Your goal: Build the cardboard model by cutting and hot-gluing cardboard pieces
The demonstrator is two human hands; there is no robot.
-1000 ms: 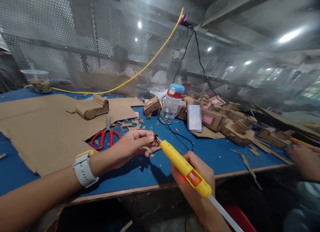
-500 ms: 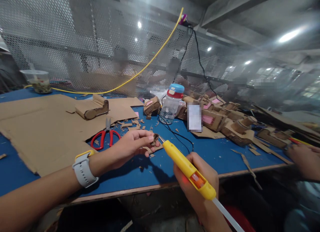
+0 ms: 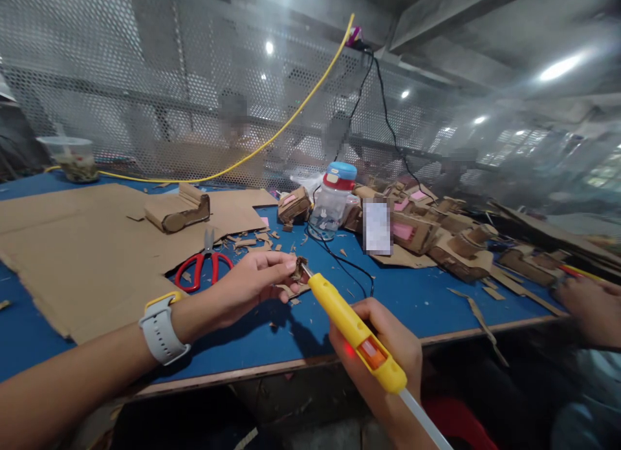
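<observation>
Head cam: our L hand (image 3: 257, 278) pinches a small brown cardboard scrap (image 3: 301, 267) btwn thumb & fingers; our R hand (image 3: 395, 343) wraps round the yellow glue gun (image 3: 337, 304), held over the near edge of the blue tabletop (image 3: 407, 291). Gun's long axis runs diag., metal nozzle fwd & left at the scrap (contact unclear), white stick (image 3: 422, 417) out the rear twd us. Orange part shows in its side cutout. Outward: red-handled scissors (image 3: 198, 269) & cardboard sheet (image 3: 97, 256) to L, bottle (image 3: 327, 211) beyond, co-worker's hand (image 3: 589, 308) far R. Room: perforated screen (image 3: 145, 94) behind, concrete ceiling (image 3: 466, 42), lights on.
</observation>
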